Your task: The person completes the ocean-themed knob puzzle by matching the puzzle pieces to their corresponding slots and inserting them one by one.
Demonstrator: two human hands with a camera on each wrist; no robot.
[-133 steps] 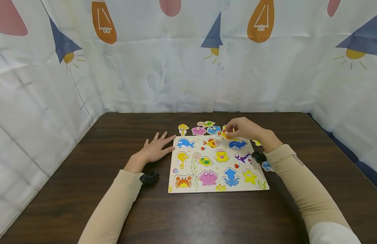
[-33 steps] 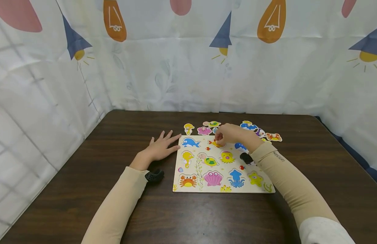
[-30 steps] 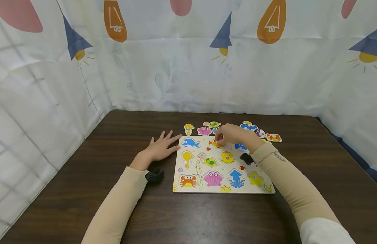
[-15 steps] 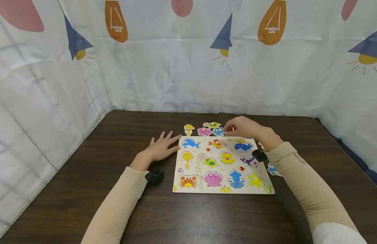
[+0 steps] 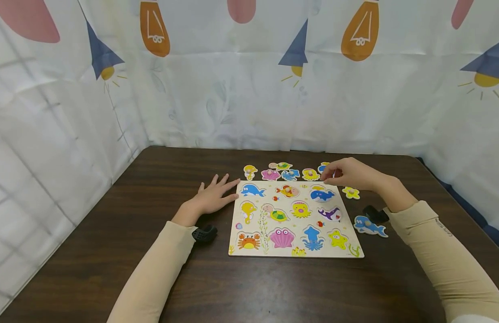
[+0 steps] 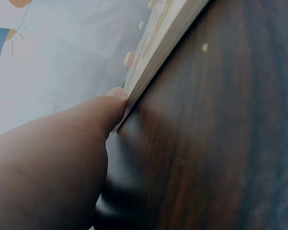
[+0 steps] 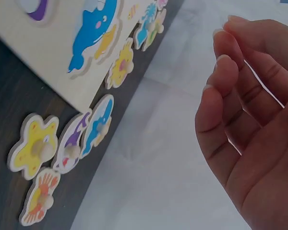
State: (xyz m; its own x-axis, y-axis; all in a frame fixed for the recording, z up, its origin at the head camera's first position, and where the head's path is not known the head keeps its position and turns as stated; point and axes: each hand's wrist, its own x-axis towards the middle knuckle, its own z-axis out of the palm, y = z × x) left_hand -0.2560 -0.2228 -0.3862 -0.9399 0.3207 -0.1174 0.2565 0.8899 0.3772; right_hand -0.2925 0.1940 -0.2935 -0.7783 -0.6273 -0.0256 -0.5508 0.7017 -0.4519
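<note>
A wooden sea-animal puzzle board [image 5: 269, 251] lies on the table. My left hand [image 5: 209, 197] rests beside its left edge with fingers spread; its thumb [image 6: 116, 96] touches the board's side in the left wrist view. The red-and-yellow fish piece [image 5: 287, 191] sits in the board's top row. My right hand [image 5: 352, 172] hovers behind the board's back right corner, fingers loosely bent, with nothing between them. Below it are a blue whale piece [image 7: 98, 125], a purple whale piece [image 7: 72, 141], a crab piece [image 7: 40, 196] and a starfish piece [image 7: 33, 146].
Behind the board lie seahorse [image 5: 250, 172], turtle [image 5: 280, 166], shell [image 5: 271, 175], squid [image 5: 290, 175] and octopus [image 5: 310, 174] pieces. A dolphin piece [image 5: 370, 226] lies right of the board, near the right wrist's black camera [image 5: 375, 215]. A patterned curtain [image 5: 241, 103] hangs behind the table.
The right hand carried the fish piece from behind the board into its top row and let go. It then moved back over the octopus piece and further right. The left hand stayed put.
</note>
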